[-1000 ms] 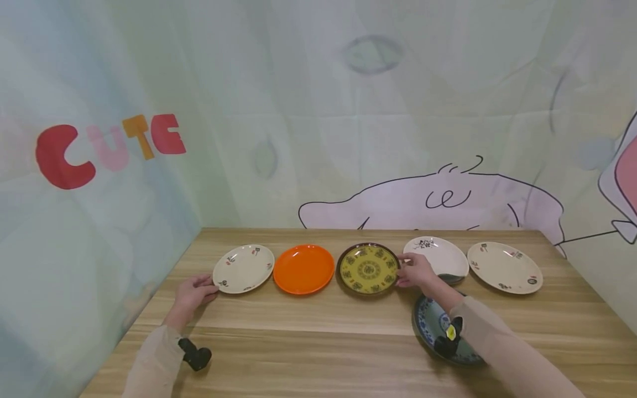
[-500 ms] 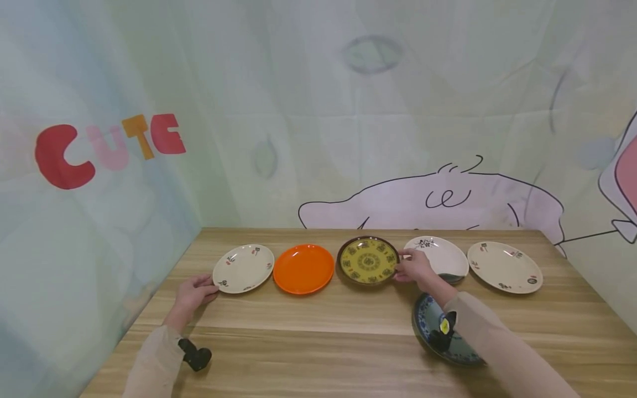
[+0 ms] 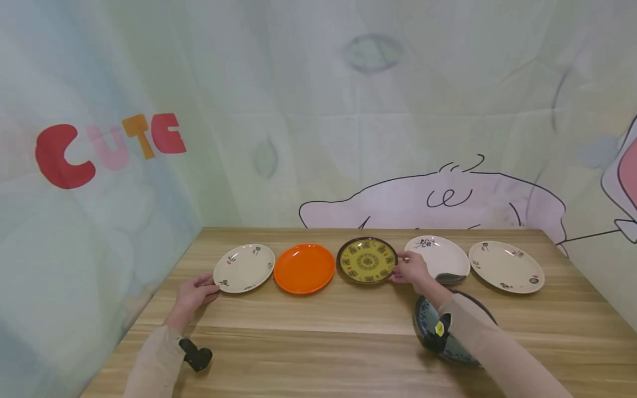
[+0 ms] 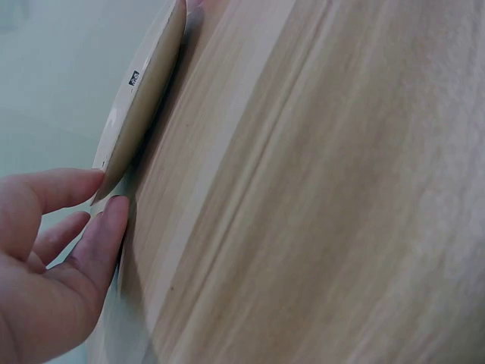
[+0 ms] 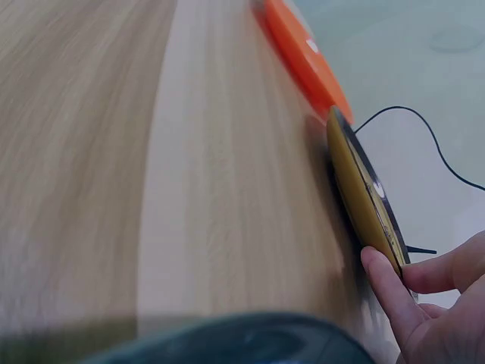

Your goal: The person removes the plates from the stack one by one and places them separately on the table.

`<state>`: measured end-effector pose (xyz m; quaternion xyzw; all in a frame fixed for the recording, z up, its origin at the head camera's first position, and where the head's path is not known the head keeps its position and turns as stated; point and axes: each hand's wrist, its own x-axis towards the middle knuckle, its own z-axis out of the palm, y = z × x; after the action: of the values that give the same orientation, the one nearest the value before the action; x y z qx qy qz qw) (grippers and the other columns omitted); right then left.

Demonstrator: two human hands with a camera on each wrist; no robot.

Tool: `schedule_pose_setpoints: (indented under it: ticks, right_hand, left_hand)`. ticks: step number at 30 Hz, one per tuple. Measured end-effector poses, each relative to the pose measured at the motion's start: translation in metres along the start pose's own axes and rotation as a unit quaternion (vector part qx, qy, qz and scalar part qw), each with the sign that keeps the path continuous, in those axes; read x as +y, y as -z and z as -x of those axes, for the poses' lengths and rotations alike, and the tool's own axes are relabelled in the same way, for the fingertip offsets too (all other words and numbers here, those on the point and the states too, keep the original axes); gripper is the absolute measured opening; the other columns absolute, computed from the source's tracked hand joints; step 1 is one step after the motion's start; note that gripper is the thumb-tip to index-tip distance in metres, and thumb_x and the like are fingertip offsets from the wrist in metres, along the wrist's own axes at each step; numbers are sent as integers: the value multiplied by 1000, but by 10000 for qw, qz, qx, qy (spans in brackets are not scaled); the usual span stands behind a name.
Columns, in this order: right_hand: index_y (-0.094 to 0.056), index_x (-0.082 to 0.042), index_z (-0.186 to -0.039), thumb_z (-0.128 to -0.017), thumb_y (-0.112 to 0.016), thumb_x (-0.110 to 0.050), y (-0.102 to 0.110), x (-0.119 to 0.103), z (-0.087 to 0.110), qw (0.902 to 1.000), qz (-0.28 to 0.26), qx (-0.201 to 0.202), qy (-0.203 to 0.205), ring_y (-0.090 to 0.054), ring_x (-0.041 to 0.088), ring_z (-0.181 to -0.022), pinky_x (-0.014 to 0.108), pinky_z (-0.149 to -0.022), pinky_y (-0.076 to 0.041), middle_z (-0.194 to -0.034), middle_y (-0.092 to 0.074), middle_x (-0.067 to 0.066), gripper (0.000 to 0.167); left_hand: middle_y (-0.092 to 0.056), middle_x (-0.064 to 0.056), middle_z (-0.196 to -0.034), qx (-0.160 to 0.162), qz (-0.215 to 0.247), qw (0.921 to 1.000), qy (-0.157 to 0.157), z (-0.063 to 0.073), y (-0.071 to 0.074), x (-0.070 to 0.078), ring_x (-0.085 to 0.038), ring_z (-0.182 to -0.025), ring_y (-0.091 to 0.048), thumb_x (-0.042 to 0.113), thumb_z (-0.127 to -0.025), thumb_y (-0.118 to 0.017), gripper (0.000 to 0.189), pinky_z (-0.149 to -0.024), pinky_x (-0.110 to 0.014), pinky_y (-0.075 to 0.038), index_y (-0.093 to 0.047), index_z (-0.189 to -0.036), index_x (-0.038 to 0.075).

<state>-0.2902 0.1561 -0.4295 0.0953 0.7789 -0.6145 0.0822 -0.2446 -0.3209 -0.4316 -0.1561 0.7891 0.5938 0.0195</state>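
Note:
At the left of the row, my left hand (image 3: pixel 193 292) holds the near-left rim of a cream plate (image 3: pixel 244 268) with small printed motifs. In the left wrist view its fingertip lies on the plate's (image 4: pixel 144 91) rim and the thumb sits just below. My right hand (image 3: pixel 412 271) pinches the right rim of a yellow patterned plate (image 3: pixel 368 261) with a dark brown edge. The right wrist view shows the thumb against the underside of the yellow plate (image 5: pixel 360 186) and a finger at its rim. Between these two plates lies an orange plate (image 3: pixel 304 268).
A white plate (image 3: pixel 432 258) with a dark flower print lies behind my right wrist. Farther right is a cream oval plate (image 3: pixel 506 267). Beneath my right forearm sits a blue-green dish (image 3: pixel 455 351), partly hidden. The wooden table (image 3: pixel 298 354) meets a printed curtain (image 3: pixel 278 138) at the back.
My right hand has shifted the yellow plate slightly toward the back of the table, and the right forearm has moved a little left. The left hand keeps its place on the cream plate.

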Motion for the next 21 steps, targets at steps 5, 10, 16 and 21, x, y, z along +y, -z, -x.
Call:
schedule_pose_setpoints:
  ticks: [5,10,16,21]
  right_hand:
    - [-30,11,-133,-84,-52,9,0,1,2,9991,396,-139,23,-60,12,-58,28,-63,-56,-96,-56,25,54]
    - [-33,11,-132,-83,-55,7,2,0,3,9966,783,-225,96,-62,13,-60,29,-63,-56,-97,-57,26,54]
    - [-34,13,-131,-83,-57,3,8,-2,3,9932,1064,-345,328,-64,16,-62,30,-61,-56,-103,-57,29,54]
    - [-35,14,-129,-86,-55,-3,20,-7,5,9885,1297,-233,739,-63,18,-63,30,-58,-55,-107,-55,32,51]
  left_hand:
    - [-30,-35,-135,-35,-40,10000,16,-1,0,-1,-12,-92,-58,-2,-87,-53,58,-75,-20,-52,-23,-136,-14]
    - [-28,-36,-135,-116,57,9999,-7,-2,1,-2,-5,-84,-57,-3,-86,-52,60,-74,-19,-52,-21,-136,-15]
    - [-28,-36,-135,-112,-56,9999,-16,-3,6,-1,-11,-90,-58,-2,-86,-54,61,-75,-19,-52,-21,-135,-15]
    - [-30,-35,-135,127,-585,9981,-136,-4,10,5,-35,-116,-45,4,-88,-50,57,-91,-31,-47,-23,-135,-14]
